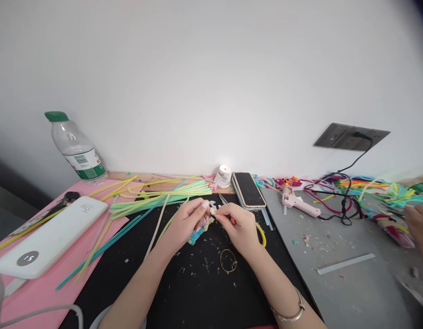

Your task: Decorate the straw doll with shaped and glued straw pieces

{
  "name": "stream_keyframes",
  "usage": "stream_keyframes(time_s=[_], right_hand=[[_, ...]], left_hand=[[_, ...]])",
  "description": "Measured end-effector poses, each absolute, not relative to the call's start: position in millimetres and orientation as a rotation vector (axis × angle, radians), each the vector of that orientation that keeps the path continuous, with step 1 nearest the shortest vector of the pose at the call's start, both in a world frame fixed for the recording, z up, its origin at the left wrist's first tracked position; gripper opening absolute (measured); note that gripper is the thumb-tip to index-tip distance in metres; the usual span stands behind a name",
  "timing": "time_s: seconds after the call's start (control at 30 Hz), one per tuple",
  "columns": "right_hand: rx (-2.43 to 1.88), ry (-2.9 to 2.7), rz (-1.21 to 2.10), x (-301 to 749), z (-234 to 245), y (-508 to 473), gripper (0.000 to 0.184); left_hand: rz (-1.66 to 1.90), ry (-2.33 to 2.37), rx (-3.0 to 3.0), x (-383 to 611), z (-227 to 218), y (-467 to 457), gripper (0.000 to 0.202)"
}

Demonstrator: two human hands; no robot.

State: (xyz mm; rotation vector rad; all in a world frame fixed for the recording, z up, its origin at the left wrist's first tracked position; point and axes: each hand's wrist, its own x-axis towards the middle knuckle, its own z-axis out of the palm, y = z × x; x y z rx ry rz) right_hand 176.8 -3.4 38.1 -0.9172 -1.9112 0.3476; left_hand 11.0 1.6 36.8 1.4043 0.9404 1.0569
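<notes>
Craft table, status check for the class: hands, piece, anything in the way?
Left hand holding fuzzy piece. Right hand at its upper end, exact hold unclear. Thin ring and scraps nearby on mat, apparently not blocking.

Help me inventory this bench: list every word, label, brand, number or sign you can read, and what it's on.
"35W": power bank, upside down in this view.
Digits on its round display: too unclear to read surely.
Print on the bottle label: too small to read.
Marks on the white cup: too small to read.
</notes>
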Motion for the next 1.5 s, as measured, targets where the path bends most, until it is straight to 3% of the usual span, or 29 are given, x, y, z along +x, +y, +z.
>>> stream_keyframes(time_s=[0.3, 0.47, 0.7, 0.93, 1.1, 1.27, 1.5], right_hand=[[-0.948, -1.841, 0.241, 169.2, 26.3, -2.8, 0.011], [-1.051, -1.862, 0.281, 178.5, 34.1, 3.2, 0.005], [-1.804, -1.626, 0.063, 285.8, 50.2, 37.7, 0.022], [-2.734, -1.408, -0.049, 365.4, 45.2, 46.8, 0.032], [-2.749, -1.530, -0.076, 381.0, 36.2, 54.5, 0.039], [-2.678, -1.609, -0.149, 391.6, 34.0, 54.5, 0.046], [-2.386, -1.485, -0.433, 380.5, 59.7, 32.4, 0.040]], left_hand=[[1.153, 0.991, 1.252, 20.6, 36.7, 0.6, 0.026], [1.456, 1.071, 0.930, 10.5, 34.7, 7.3, 0.031], [1.576, 1.258, 0.889, -28.7, 25.3, 20.4, 0.040], [1.245, 1.455, 1.391, -43.7, 14.4, 22.4, 0.032], [1.001, 1.430, 1.640, -35.5, 10.2, 20.2, 0.016], [0.870, 1.452, 2.022, -32.7, 9.0, 20.2, 0.032], [0.815, 1.581, 1.902, -33.5, 23.3, 13.4, 0.045]])
